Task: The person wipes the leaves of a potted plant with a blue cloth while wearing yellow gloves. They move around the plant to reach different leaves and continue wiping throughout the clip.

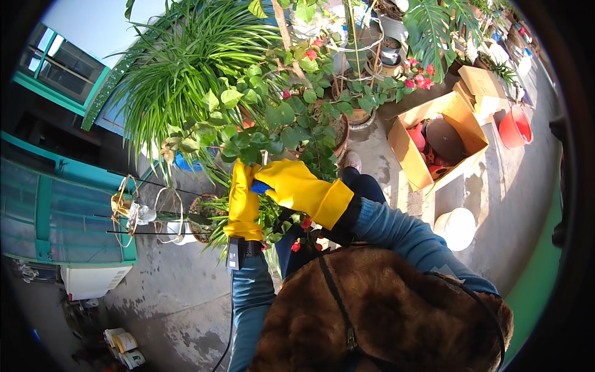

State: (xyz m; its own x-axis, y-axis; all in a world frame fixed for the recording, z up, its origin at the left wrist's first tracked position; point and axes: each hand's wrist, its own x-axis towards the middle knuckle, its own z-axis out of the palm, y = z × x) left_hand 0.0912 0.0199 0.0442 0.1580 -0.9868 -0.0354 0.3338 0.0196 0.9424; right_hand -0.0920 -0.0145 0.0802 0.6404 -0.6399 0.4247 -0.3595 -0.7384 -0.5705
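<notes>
Both hands wear yellow rubber gloves and are raised against a bushy potted plant point(279, 118) with round green leaves and red flowers. My right hand point(296, 186) reaches left and is closed around a small blue-handled object point(260, 186); I cannot tell what kind of tool it is. My left hand point(243, 198) stands upright just beside it, fingers up among the leaves and touching the blue object's left side. The leaves hide whether it grips a stem. A dark strap and a small device sit at the left wrist.
A large spider plant point(186, 68) spreads at upper left. An open cardboard box point(406, 155) with pots stands to the right, beside a red bucket point(514, 127) and a white bucket point(457, 227). A small potted plant point(201, 218) and wire hangers point(124, 211) lie left on the concrete.
</notes>
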